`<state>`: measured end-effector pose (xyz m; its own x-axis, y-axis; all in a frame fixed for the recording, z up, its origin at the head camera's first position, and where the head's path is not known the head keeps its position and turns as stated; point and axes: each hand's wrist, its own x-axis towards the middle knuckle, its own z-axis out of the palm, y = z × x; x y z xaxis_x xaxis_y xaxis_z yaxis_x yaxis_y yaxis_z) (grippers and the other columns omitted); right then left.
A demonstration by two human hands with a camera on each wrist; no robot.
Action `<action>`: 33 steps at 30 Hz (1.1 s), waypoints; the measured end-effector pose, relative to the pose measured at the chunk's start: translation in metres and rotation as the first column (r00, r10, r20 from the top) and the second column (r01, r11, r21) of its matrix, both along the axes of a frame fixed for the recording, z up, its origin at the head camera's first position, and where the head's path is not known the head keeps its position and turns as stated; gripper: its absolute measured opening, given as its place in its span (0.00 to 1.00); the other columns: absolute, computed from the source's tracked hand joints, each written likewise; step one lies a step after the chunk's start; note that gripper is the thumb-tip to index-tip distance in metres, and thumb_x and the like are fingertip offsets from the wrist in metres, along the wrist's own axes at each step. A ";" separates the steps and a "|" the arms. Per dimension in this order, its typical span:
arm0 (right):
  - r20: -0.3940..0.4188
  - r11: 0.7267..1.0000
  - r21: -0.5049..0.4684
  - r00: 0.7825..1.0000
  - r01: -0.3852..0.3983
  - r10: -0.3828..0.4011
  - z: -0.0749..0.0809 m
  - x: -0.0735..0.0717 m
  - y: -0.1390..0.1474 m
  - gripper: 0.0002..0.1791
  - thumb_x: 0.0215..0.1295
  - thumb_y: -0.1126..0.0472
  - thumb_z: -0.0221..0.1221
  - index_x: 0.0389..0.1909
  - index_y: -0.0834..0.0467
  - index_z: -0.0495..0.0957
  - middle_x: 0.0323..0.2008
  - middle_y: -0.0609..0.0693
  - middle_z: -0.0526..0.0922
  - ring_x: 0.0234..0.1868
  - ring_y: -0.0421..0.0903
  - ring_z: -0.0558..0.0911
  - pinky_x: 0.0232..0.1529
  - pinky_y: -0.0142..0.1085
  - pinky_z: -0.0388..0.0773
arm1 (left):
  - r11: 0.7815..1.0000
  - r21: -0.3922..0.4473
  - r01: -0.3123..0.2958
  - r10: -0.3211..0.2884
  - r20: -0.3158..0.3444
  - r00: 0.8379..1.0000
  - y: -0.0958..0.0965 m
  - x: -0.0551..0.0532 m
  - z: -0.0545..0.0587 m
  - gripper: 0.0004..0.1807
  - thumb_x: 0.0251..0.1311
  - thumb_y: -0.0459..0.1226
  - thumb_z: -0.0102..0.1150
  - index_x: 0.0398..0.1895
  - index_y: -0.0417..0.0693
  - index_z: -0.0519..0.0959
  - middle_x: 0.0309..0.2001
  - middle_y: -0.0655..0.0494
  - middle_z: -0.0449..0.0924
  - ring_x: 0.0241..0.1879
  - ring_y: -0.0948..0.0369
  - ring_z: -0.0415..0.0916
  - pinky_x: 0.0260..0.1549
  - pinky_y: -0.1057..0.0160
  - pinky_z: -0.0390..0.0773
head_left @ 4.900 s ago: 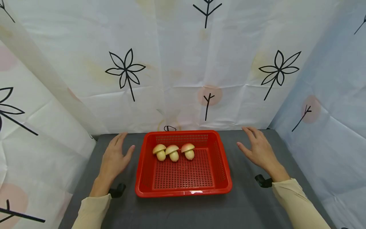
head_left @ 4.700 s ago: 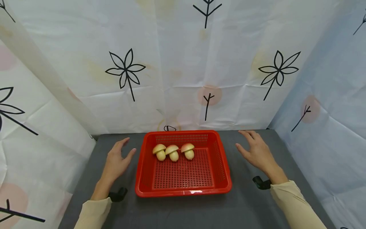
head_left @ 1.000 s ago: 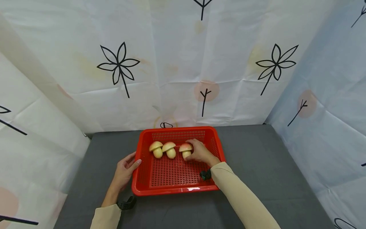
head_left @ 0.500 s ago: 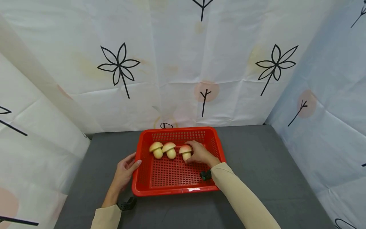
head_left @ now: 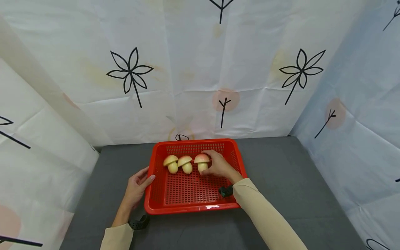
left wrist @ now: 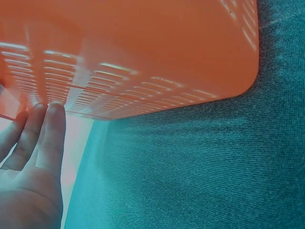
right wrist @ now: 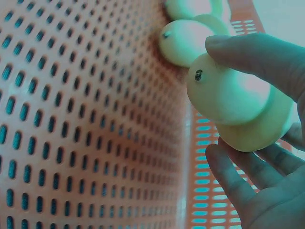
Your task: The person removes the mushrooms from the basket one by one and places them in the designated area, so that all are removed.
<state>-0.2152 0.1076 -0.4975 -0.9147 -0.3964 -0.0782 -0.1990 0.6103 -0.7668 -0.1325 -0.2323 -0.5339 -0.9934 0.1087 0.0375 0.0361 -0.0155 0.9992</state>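
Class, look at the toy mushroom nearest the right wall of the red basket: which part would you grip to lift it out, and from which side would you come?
Grip the right mushroom at its stem, just under the cap, coming from its right side. The right hand already pinches it there. Its neighbour crowds the left, and the overhanging cap probably stops slipping.
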 end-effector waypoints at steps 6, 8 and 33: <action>-0.052 1.000 -0.029 0.999 -0.002 0.001 0.017 0.007 0.002 0.48 0.48 0.57 0.80 0.70 0.61 0.69 0.65 0.56 0.74 0.64 0.56 0.74 0.59 0.53 0.77 | 1.000 0.009 -0.007 0.007 0.003 1.000 0.001 0.000 0.001 0.29 0.73 0.29 0.55 0.73 0.27 0.61 0.66 0.24 0.66 0.54 0.59 0.82 0.45 0.60 0.85; -0.063 0.999 -0.039 0.998 -0.003 0.001 0.023 0.009 0.004 0.48 0.48 0.57 0.81 0.70 0.59 0.70 0.64 0.55 0.74 0.63 0.55 0.75 0.59 0.53 0.78 | 1.000 0.012 -0.007 0.007 0.006 1.000 0.001 0.001 0.001 0.30 0.73 0.29 0.55 0.73 0.27 0.60 0.66 0.23 0.66 0.54 0.59 0.82 0.45 0.60 0.85; -0.237 0.981 -0.186 0.967 0.055 -0.099 0.070 0.027 0.083 0.45 0.52 0.64 0.77 0.71 0.62 0.67 0.61 0.60 0.74 0.60 0.58 0.75 0.60 0.55 0.76 | 1.000 -0.004 -0.010 0.011 0.032 0.999 0.000 0.000 0.000 0.32 0.73 0.32 0.58 0.75 0.31 0.60 0.68 0.28 0.65 0.59 0.56 0.79 0.48 0.57 0.84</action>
